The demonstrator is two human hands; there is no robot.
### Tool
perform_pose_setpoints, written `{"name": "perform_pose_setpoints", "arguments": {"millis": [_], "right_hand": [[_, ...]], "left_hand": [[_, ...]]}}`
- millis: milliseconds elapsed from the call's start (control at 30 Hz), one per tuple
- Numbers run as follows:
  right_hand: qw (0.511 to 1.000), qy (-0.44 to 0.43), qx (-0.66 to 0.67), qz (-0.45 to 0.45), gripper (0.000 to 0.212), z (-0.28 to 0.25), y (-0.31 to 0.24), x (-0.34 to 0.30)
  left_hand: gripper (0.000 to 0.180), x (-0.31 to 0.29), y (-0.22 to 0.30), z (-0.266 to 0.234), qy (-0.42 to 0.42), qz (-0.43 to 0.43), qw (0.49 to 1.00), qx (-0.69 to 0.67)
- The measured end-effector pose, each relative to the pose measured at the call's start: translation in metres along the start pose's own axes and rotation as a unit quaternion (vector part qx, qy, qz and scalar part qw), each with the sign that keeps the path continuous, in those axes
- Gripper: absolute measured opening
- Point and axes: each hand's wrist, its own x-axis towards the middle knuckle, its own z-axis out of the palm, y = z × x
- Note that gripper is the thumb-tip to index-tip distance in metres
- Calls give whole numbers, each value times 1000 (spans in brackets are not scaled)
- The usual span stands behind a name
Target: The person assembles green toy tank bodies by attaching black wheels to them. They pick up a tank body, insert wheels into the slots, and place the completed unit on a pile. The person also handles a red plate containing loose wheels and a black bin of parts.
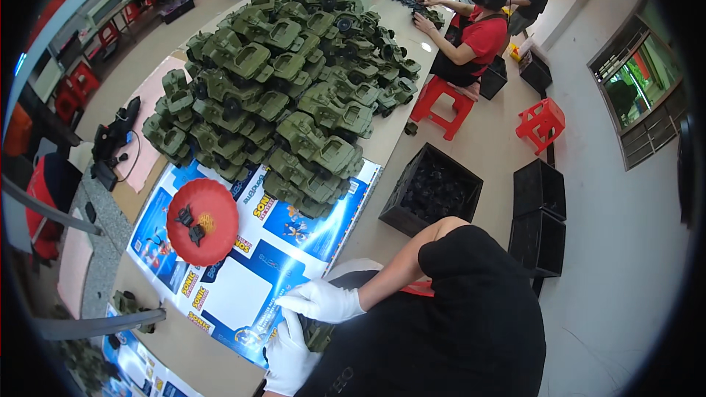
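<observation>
Both my hands wear white gloves and meet close to my body at the bottom of the head view. My left hand (pixel 289 356) is closed around the side of an olive-green toy vehicle (pixel 319 336), mostly hidden by the gloves and my black shirt. Just above it, my right hand (pixel 320 301) has its fingers pressed together near the left fingertips. Whatever it pinches, if anything, is too small to see. Left of them, a red scalloped plate (pixel 193 248) holds two black parts and a heap of small yellowish pieces.
Olive toy vehicles (pixel 272 88) are piled high on the table, over printed blue sheets (pixel 243 290). A black crate (pixel 434 187) of dark parts stands on the floor at right. Beyond, a co-worker in red (pixel 482 40) sits on a red stool (pixel 443 106).
</observation>
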Motion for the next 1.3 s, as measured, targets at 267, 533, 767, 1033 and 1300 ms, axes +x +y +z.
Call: {"name": "perform_pose_setpoints", "arguments": {"millis": [267, 533, 767, 1033, 1300], "right_hand": [[991, -67, 18, 118, 57, -23, 1, 75], [957, -24, -272, -99, 83, -58, -39, 62], [900, 109, -403, -126, 84, -47, -12, 35], [749, 372, -466, -289, 70, -185, -46, 59], [791, 291, -526, 114, 77, -413, -71, 70]], "left_hand": [[112, 48, -7, -20, 44, -88, 962, -254], [59, 95, -34, 13, 333, -223, 703, -588], [76, 130, 14, 14, 401, -208, 692, -563], [76, 118, -1, -10, 293, -179, 798, -495], [57, 69, -37, 44, 157, -319, 788, -503]]}}
